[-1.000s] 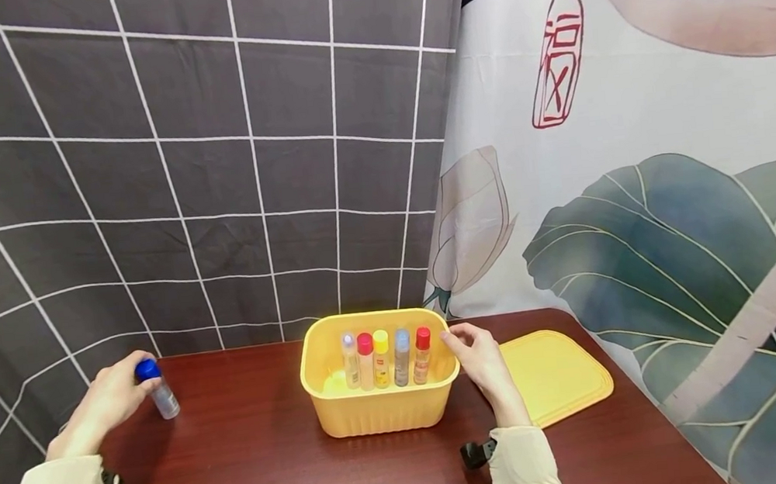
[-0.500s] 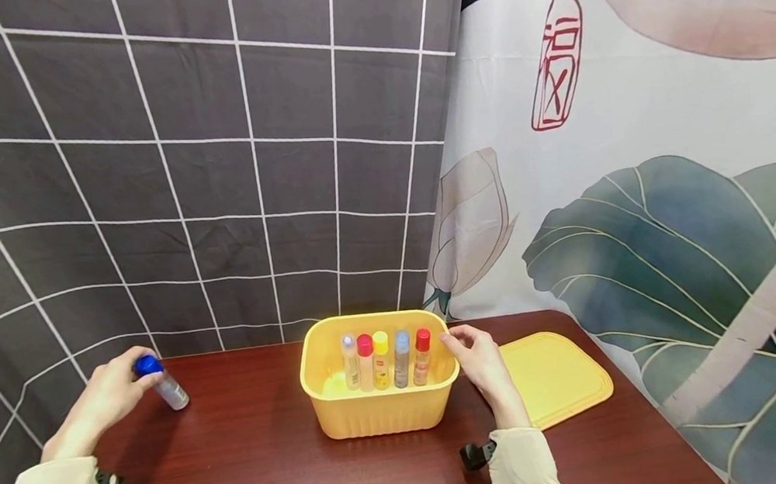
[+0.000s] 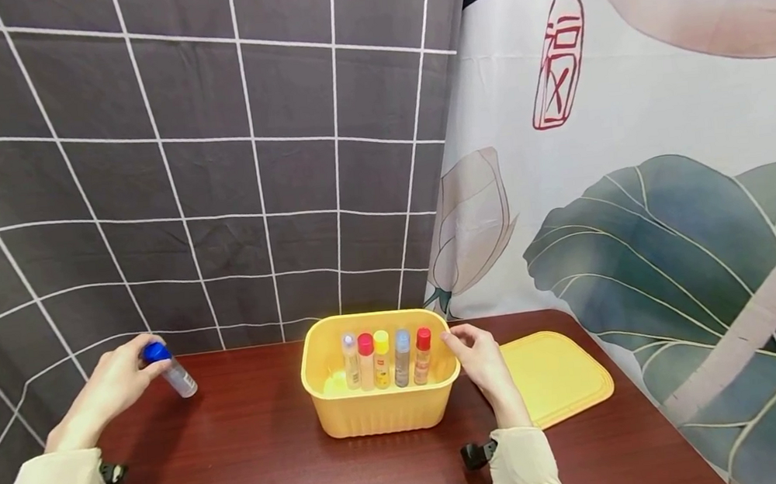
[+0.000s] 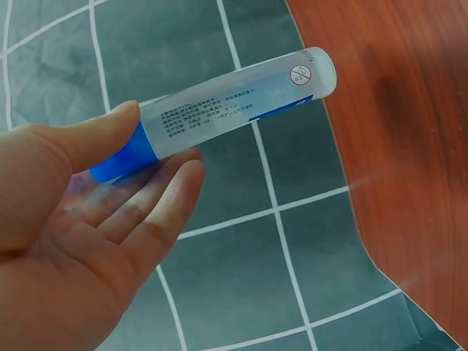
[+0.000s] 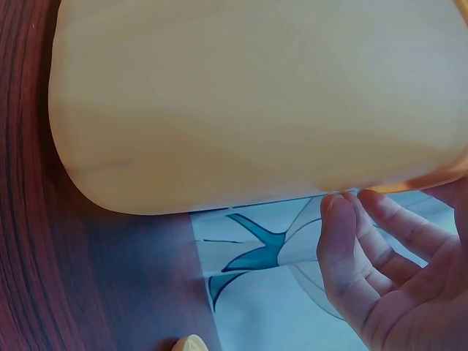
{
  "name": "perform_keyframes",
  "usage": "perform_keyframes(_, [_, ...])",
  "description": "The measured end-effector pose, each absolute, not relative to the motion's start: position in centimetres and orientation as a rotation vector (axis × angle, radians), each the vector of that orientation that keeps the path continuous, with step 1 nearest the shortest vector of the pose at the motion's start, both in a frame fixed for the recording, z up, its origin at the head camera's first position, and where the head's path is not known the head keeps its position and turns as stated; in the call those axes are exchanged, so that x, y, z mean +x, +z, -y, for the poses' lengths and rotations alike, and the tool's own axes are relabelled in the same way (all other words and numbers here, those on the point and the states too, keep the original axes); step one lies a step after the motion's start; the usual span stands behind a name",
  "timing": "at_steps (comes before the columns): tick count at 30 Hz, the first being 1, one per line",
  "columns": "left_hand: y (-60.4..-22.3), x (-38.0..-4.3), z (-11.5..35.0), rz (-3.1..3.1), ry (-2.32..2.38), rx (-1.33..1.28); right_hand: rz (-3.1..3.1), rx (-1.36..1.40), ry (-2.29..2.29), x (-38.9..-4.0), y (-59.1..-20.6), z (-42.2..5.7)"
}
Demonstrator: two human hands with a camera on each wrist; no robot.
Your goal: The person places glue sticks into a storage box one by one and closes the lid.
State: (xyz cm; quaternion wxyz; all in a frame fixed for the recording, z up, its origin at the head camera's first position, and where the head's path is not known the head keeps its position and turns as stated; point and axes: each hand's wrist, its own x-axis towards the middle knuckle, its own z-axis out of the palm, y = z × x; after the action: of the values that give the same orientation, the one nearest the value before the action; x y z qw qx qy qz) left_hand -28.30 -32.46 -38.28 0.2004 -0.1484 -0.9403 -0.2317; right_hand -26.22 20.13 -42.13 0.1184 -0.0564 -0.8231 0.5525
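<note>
My left hand (image 3: 115, 383) holds a clear glue bottle (image 3: 180, 377) by its blue cap (image 3: 154, 352), above the table's left side. The bottle tilts, its base pointing down to the right. In the left wrist view, the thumb presses the cap (image 4: 128, 155) against the fingers, and small print covers the clear barrel (image 4: 234, 95). My right hand (image 3: 480, 362) grips the right rim of a yellow plastic box (image 3: 383, 412) with its fingertips. Several capped bottles stand in a row inside, among them a yellow-capped one (image 3: 381, 359) and a red-capped one (image 3: 422, 355).
A yellow lid (image 3: 558, 377) lies flat on the dark red wooden table (image 3: 253, 442), to the right of the box. Behind the table hang a grey gridded cloth (image 3: 206, 174) and a white cloth with a leaf print (image 3: 641, 249).
The left hand has moved slightly right and up with the glue bottle, which has tilted further. The right hand and the box have stayed in place.
</note>
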Motion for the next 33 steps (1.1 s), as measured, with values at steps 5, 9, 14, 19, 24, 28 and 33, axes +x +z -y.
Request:
perform_keyframes(5, [-37.6, -28.3, 31.7, 2.622, -0.663, -0.42, 2.401, -0.158, 1.63, -26.2, -42.1, -20.1])
perform_keyframes(9, [-37.2, -28.4, 30.9, 2.638, -0.669, -0.406, 2.416, -0.161, 1.616, -26.2, -42.1, -20.1])
perform_keyframes(14, [-36.5, -28.7, 29.2, 2.621, -0.712, -0.42, 2.402, -0.154, 1.598, -26.2, -42.1, -20.2])
perform_keyframes(19, [-35.5, -29.1, 27.0, 2.601, -0.753, -0.468, 2.413, -0.158, 1.577, -26.2, -42.3, -20.3])
perform_keyframes(24, [-34.2, -29.0, 24.9, 2.603, -0.778, -0.515, 2.42, -0.158, 1.585, -26.2, -42.3, -20.3])
perform_keyframes(28, [-33.3, -28.9, 23.7, 2.589, -0.788, -0.56, 2.423, -0.149, 1.569, -26.3, -42.3, -20.2])
perform_keyframes(33, [-32.3, -28.8, 22.2, 2.597, -0.838, -0.564, 2.425, -0.155, 1.554, -26.3, -42.3, -20.1])
